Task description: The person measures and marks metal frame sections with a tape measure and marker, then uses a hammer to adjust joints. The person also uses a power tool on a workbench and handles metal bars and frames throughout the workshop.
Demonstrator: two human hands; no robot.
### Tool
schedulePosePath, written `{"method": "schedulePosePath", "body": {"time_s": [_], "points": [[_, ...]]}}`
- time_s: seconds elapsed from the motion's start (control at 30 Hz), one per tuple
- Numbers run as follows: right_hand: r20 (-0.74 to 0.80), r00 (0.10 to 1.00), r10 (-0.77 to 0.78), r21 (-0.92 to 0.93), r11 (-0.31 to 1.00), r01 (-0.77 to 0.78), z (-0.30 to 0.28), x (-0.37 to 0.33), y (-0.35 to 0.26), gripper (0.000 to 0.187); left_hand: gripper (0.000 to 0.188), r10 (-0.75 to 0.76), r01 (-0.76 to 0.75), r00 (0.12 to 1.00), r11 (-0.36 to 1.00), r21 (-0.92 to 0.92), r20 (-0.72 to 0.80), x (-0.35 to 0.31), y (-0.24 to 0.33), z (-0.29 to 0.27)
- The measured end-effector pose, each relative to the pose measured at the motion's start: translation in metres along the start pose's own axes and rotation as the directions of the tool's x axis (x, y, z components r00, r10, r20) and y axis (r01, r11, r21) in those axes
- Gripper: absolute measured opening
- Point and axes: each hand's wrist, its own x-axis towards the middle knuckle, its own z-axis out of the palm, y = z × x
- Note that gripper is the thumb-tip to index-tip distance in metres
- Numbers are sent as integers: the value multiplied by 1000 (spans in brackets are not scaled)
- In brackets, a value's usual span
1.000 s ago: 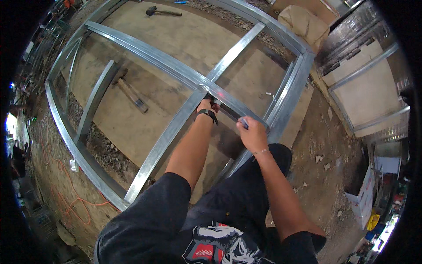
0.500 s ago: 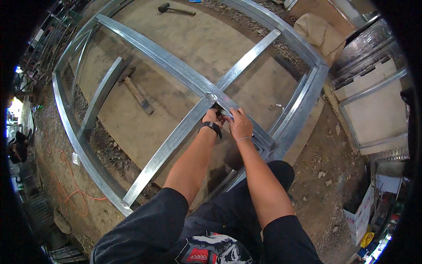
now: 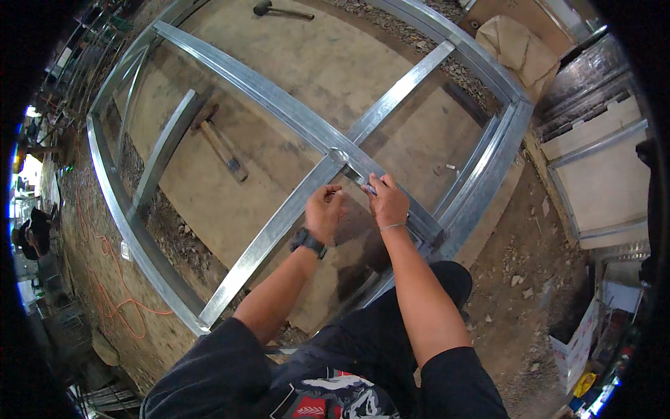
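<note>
A galvanized steel frame [image 3: 279, 105] of long channels with curved outer members lies in front of me. Near its joint with a cross channel [image 3: 269, 237], my right hand [image 3: 389, 204] is closed against the edge of the long channel. Its fingertips pinch something small and pale that I cannot make out. My left hand [image 3: 325, 216], with a dark watch at the wrist, hovers just left of it, apart from the steel. The left fingers are curled together, and whatever they may hold is hidden. A dark slot shows in the steel between the joint and my right fingertips.
Inside the frame, a wooden-handled hammer [image 3: 222, 150] lies on the board [image 3: 279, 185]. A mallet [image 3: 283, 11] rests at the far side. An orange cord [image 3: 125, 304] loops over the dirt at left. Framed panels [image 3: 597, 174] and a white box [image 3: 578, 343] stand at right.
My left hand has pulled back from the joint, toward me and to the left, uncovering the slot. My right hand remains at the channel, its fingers slightly shifted.
</note>
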Motion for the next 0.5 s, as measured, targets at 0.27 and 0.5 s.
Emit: {"method": "schedulePosePath", "body": {"time_s": [0.27,0.5], "points": [[11,1000,-28,-6,1000,28,-3,2,-19,23,84,533,-619,704,136,773,470,46,55,-34],[30,999,-14,46,999,13,-9,-1,-17,26,85,537,-665,653,70,743,534,69,39,-23]]}}
